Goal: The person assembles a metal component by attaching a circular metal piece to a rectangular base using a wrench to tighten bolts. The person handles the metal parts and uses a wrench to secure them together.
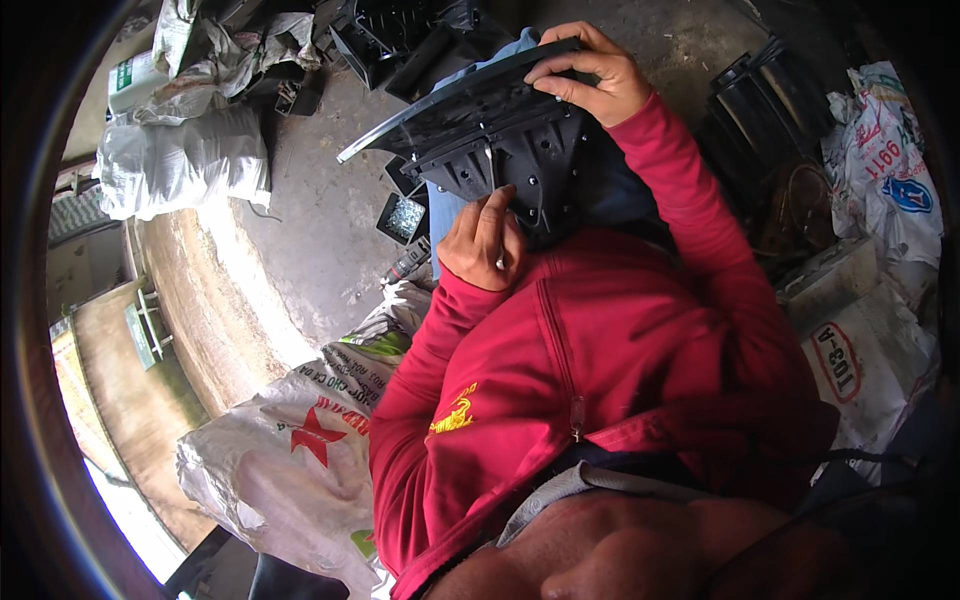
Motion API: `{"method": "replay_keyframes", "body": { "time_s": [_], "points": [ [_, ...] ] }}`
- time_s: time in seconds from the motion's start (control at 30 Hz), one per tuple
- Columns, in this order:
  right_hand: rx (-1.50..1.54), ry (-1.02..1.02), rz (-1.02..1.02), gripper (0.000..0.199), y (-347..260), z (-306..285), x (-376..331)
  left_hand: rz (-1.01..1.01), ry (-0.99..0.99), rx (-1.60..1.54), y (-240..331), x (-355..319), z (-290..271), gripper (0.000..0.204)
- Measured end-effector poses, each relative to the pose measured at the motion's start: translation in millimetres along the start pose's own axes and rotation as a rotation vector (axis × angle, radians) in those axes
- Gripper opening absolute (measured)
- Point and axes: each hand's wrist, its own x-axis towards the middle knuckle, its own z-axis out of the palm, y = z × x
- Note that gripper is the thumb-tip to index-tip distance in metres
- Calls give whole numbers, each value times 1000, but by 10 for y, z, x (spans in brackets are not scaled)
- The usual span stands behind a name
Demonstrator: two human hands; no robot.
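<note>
A black moulded plastic part [500, 165] with a long flat panel [440, 105] along its far side rests across my lap, over blue jeans. Several small silver bolts show on its ribbed face. My left hand [487, 238] is closed around a slim silver wrench [491, 168], whose far end lies against the part near a bolt. The wrench's other end pokes out below my fingers. At the panel's upper right end, my right hand [598, 78] grips the edge, thumb on the near side and fingers over the top.
Left of my knees, a small black box [404, 218] holds silver fasteners, with a power tool [408, 262] near it. White sacks [190, 160] lie at far left; a printed sack [270, 440] stands beside me. More black parts [395, 40] and black cylindrical pieces [765, 100] sit beyond.
</note>
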Motion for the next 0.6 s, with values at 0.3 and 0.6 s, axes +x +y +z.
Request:
{"method": "replay_keyframes", "body": {
  "time_s": [0.3, 0.6],
  "points": [
    [-47, 34, -9, 15, -23, 16, 16, 116, 107, 216, -185, -83, 278, 33],
    [-18, -47, -11, 11, 7, -46, 9, 7, -307, 44, -185, 546, -198, 18]
  ]
}}
